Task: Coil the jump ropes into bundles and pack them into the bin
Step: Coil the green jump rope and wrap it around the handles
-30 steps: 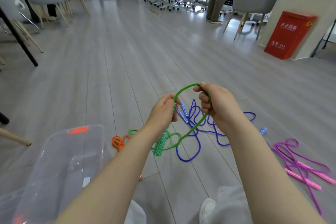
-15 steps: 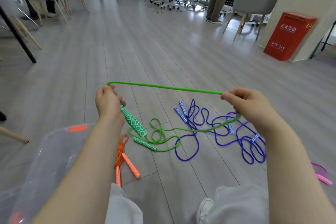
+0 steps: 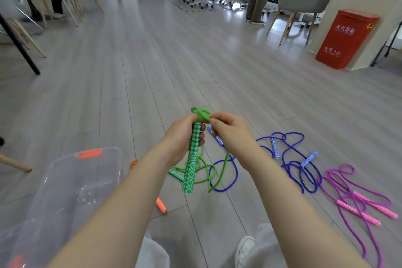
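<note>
Grey plank floor [image 3: 152, 85] runs out ahead of the seated person, with chairs and a red box well back, so nothing crowds the hands.

Head view: the left hand [image 3: 182, 137] is closed around the upper part of the green handle [image 3: 192, 156], whose long axis stands nearly upright, its free end pointing down toward the floor. The right hand [image 3: 230, 131] sits just beside it, its fingers [image 3: 214, 121] pinched on a small loop of the green rope [image 3: 201, 113] at the handle's top. The slack hangs below both hands to the floor, where the second green handle [image 3: 176, 175] lies. Likely the next wrap goes on from the right, the nearer hand to the slack. The clear bin [image 3: 71, 189] waits low on the left. Blue ropes [image 3: 289, 159] and pink ropes [image 3: 356, 200] lie uncoiled to the right.
</note>
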